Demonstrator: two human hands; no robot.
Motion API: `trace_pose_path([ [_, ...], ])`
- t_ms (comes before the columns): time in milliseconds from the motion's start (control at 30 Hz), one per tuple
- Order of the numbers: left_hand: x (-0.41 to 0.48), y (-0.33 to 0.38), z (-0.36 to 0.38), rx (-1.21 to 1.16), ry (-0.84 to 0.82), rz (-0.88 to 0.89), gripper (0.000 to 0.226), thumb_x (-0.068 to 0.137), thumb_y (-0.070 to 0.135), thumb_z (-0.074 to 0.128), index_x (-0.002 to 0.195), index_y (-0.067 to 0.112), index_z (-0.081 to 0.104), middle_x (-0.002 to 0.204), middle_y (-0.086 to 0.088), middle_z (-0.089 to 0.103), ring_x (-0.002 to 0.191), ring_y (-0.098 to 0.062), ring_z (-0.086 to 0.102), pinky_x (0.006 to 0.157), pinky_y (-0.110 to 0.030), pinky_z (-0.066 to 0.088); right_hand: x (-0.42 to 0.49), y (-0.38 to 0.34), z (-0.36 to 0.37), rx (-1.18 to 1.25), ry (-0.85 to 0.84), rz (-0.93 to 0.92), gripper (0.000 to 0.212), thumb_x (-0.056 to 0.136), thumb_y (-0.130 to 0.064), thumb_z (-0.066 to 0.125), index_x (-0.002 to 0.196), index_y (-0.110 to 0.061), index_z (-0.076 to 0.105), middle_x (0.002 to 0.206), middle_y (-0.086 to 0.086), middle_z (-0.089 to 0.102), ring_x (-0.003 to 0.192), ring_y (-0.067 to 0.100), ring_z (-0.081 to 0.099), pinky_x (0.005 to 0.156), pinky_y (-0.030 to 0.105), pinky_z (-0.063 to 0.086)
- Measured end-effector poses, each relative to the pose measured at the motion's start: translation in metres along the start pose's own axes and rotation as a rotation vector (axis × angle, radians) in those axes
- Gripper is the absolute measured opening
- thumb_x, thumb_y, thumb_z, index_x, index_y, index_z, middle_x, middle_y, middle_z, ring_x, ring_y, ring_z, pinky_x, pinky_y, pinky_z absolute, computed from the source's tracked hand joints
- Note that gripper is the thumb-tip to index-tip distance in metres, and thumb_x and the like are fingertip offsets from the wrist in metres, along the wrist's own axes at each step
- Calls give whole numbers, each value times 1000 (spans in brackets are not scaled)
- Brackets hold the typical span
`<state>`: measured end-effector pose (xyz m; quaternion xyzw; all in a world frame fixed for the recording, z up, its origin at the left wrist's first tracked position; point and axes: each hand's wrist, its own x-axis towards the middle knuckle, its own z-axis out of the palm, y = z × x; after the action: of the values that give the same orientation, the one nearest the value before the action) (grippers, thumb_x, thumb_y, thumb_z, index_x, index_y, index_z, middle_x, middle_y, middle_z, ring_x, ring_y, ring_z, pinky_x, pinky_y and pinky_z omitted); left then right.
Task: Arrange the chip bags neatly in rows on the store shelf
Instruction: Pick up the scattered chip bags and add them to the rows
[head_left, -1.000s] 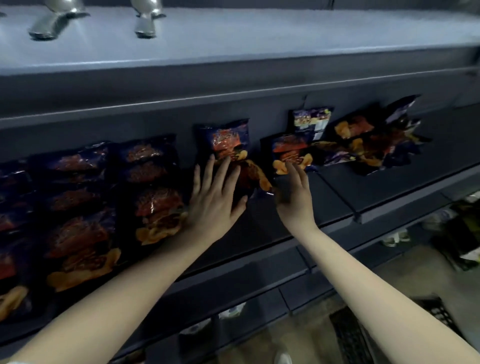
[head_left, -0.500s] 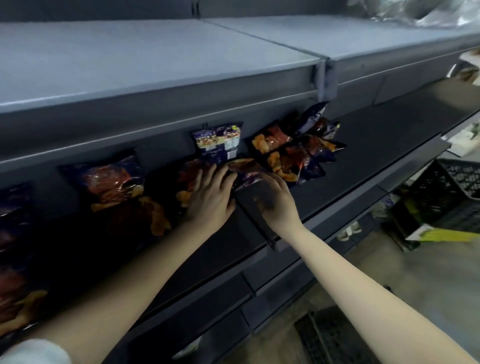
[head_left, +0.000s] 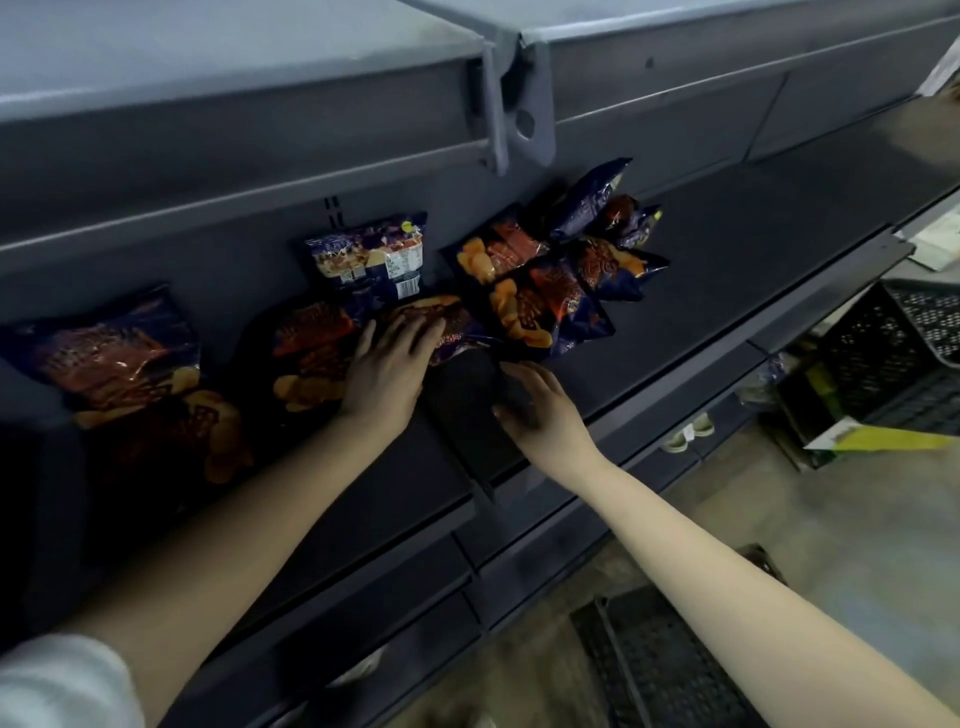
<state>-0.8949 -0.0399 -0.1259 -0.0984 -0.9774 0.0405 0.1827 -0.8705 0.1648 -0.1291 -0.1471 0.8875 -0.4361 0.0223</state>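
Note:
Dark blue chip bags with red and orange print lie on the grey store shelf (head_left: 727, 291). My left hand (head_left: 387, 371) rests flat, fingers straight, on a bag (head_left: 452, 325) lying between two others. A bag (head_left: 311, 353) sits just left of that hand, and one turned back-side up (head_left: 369, 257) lies behind it. My right hand (head_left: 540, 408) hovers low over bare shelf, fingers loosely bent, holding nothing. A loose heap of several bags (head_left: 561, 280) lies just beyond it. Another bag (head_left: 119, 364) lies far left.
An upper shelf (head_left: 260, 119) overhangs the bags, with a bracket joint (head_left: 514, 104) above the heap. The shelf's front lip (head_left: 649, 415) runs below my hands. Black plastic crates (head_left: 909, 343) stand on the floor at right, another crate (head_left: 660, 665) below.
The view has swung right along the shelf. My left hand has shifted from the left bag onto the middle one. My right hand has drawn back slightly from the heap.

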Motion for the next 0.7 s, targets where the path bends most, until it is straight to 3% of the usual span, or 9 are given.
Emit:
trace_pose_path([
  [100, 3, 1, -10, -112, 134, 28, 62, 68, 2, 76, 126, 7, 54, 114, -17, 63, 103, -35, 61, 87, -44, 50, 2, -1, 3, 14, 20, -35, 50, 90, -17, 60, 138, -17, 43, 144, 5, 37, 129, 18, 42, 103, 28, 39],
  [200, 0, 8, -36, -372, 196, -65, 53, 76, 14, 72, 125, 8, 54, 103, -17, 67, 85, -35, 66, 62, -35, 53, 7, -6, 2, 85, 201, -93, 41, 90, -9, 57, 130, -11, 49, 132, 6, 47, 122, 20, 47, 100, 38, 44],
  [300, -3, 5, -65, -625, 326, -153, 48, 80, 19, 70, 124, 9, 53, 103, -5, 68, 87, -14, 66, 69, -18, 52, 22, -19, 0, 205, 424, -121, 30, 92, -8, 53, 122, -9, 53, 118, 4, 52, 109, 19, 53, 93, 42, 47],
  [367, -6, -6, -87, -854, 289, -290, 48, 80, 15, 71, 124, 11, 53, 99, 9, 64, 84, 6, 59, 73, -1, 42, 34, -33, 2, 351, 438, -89, 34, 93, -19, 54, 126, -12, 48, 120, 2, 53, 110, 17, 54, 94, 37, 47],
  [467, -16, -31, -102, -1197, 148, -481, 40, 82, 12, 69, 117, 25, 53, 93, 19, 59, 74, 18, 57, 74, -2, 44, 44, -57, 14, 660, 195, -6, 62, 89, -27, 64, 141, -21, 31, 132, -3, 50, 116, 9, 54, 95, 25, 46],
  [567, -41, -57, -104, -1459, 135, -609, 32, 84, 8, 65, 108, 26, 55, 95, 11, 63, 78, 5, 65, 70, -17, 55, 47, -77, 34, 1018, -103, 98, 85, 85, -17, 68, 150, -28, 13, 132, -4, 52, 111, 9, 59, 88, 28, 52],
  [633, -62, -76, -104, -1539, 124, -683, 30, 85, 8, 62, 112, 19, 58, 102, 1, 66, 90, -8, 67, 75, -27, 57, 51, -91, 50, 1187, -238, 100, 84, 78, -17, 75, 146, -20, 26, 127, 1, 58, 110, 17, 61, 84, 30, 53],
  [700, -84, -94, -108, -1600, 115, -754, 30, 86, 8, 61, 115, 13, 58, 106, -4, 67, 94, -15, 67, 80, -34, 57, 51, -109, 66, 1288, -373, 119, 93, 62, -26, 87, 139, -11, 38, 128, 9, 58, 117, 26, 58, 93, 40, 51],
])
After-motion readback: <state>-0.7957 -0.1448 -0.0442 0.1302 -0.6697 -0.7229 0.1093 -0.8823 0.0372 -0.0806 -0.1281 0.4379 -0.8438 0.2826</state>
